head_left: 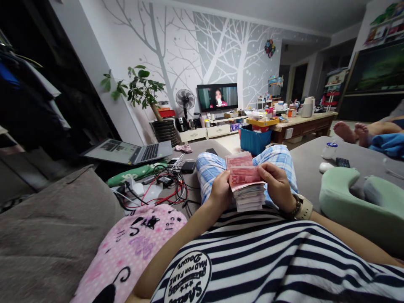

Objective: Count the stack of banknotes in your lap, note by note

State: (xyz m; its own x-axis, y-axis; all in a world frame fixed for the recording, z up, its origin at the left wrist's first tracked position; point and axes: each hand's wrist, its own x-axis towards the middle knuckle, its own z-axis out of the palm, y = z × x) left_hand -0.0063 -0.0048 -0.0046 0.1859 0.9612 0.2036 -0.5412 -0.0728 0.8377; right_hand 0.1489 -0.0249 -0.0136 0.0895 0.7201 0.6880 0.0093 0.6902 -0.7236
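A thick stack of red banknotes [248, 194] sits in front of my body, between my knees. My left hand [221, 188] grips the stack along its left side. With thumb and fingers pinched, my right hand [275, 184] holds the upper right edge of a top banknote [244, 174]. More red banknotes [239, 159] lie just beyond, over the blue checked trousers [211, 166]. A pale watch [303, 208] and a dark bracelet are on my right wrist. The fingers under the stack are hidden.
Left of me, a laptop [129, 151], tangled cables [170, 185] and a pink cushion [139, 244] lie on the grey sofa. To the right are a green neck pillow [341, 193], a white mouse [326, 167] and another person's bare feet [345, 131]. A blue box [255, 141] stands ahead.
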